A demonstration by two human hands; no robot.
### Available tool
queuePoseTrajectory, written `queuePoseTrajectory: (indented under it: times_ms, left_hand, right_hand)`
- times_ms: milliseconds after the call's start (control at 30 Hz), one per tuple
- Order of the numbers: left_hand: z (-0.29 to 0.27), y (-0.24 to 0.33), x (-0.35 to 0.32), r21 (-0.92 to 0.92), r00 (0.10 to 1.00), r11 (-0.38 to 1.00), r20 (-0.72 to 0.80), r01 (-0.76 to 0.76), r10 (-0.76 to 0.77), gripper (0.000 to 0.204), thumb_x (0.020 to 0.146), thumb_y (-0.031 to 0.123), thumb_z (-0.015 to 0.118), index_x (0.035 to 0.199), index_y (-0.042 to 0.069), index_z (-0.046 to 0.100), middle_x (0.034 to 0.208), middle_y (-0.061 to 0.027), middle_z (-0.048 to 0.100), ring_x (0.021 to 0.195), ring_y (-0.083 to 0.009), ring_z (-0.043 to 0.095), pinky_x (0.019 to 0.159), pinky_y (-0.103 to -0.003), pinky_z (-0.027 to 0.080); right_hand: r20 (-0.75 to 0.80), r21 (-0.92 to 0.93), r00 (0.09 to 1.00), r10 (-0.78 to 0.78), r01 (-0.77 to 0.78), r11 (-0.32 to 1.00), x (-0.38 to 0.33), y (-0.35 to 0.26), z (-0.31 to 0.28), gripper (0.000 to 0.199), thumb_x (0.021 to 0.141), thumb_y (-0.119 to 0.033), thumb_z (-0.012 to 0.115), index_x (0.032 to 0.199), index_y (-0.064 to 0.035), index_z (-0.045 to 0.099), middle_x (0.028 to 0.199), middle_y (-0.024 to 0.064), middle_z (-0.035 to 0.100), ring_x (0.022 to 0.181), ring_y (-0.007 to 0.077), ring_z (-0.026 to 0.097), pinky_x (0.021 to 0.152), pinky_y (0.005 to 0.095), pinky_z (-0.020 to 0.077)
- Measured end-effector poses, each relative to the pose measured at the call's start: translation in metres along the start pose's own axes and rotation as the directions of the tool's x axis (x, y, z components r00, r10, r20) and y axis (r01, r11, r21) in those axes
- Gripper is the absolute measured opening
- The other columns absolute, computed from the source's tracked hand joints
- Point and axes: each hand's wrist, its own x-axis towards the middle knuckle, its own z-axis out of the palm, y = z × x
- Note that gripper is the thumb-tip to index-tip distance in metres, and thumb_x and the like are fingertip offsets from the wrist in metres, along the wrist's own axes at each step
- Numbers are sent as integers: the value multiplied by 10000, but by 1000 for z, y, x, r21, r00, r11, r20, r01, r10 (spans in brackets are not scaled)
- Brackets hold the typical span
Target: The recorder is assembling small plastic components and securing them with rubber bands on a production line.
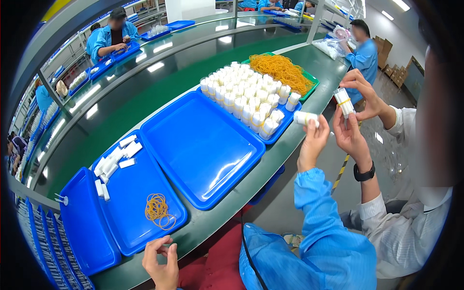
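My right hand (314, 142), in a blue sleeve, is shut on a bundle of white pieces (306, 118), raised just right of the filled tray. My left hand (162, 261) hangs at the table's near edge, fingers loosely curled and thumb apart, with nothing seen in it. Just beyond it, a small heap of rubber bands (158, 209) lies in a blue tray (140, 237), with several loose white pieces (116, 158) towards its far end. Many banded white bundles (246, 94) stand upright in another blue tray (274, 140).
Beside me a person in white holds a banded bundle (344, 102) in both hands. A bare blue tray (203, 145) lies mid-table. Farther back, a green tray (311, 79) holds a rubber band pile (280, 72). At left, a narrow blue tray (89, 227) holds small white pieces (62, 199).
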Motion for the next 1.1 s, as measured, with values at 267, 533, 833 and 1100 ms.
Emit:
queuePoseTrajectory:
  times_ms: [267, 533, 833, 1100]
  left_hand:
    - [2, 6, 2, 36, 1000, 999, 17, -22, 21, 186, 892, -8, 730, 1077, 8, 717, 895, -80, 702, 764, -144, 645, 705, -271, 512]
    - [1, 9, 3, 57, 999, 997, 28, -43, 42, 173, 899, -4, 722, 1072, 3, 715, 902, -86, 700, 769, -151, 651, 708, -274, 510]
    - [-2, 4, 4, 60, 997, 998, 80, -23, 18, 238, 869, -17, 719, 1104, 1, 686, 982, -109, 684, 817, -160, 629, 735, -282, 498]
    - [-1, -18, 0, 7, 993, 998, -101, -61, 62, 222, 801, -52, 760, 1007, 18, 715, 918, -84, 673, 612, -119, 537, 576, -252, 441]
  right_hand:
    - [364, -413, 931, -33, 193, 890, 53, 17, 14, 396, 939, -206, 717, 1257, -2, 598, 1079, 116, 692, 914, 186, 671, 824, 327, 537]
    - [489, -425, 871, 55, 183, 887, 47, 25, 24, 372, 965, -318, 679, 1197, -28, 656, 1030, 153, 731, 898, 217, 707, 800, 350, 548]
    - [416, -368, 907, -71, 239, 898, 48, 29, 20, 297, 1038, -278, 560, 1171, -35, 666, 1158, 143, 699, 1085, 245, 651, 941, 356, 491]
    - [255, -181, 961, -105, 155, 971, -90, -35, 9, 214, 1066, -186, 514, 1146, 1, 582, 1102, 79, 590, 1019, 179, 583, 947, 321, 466]
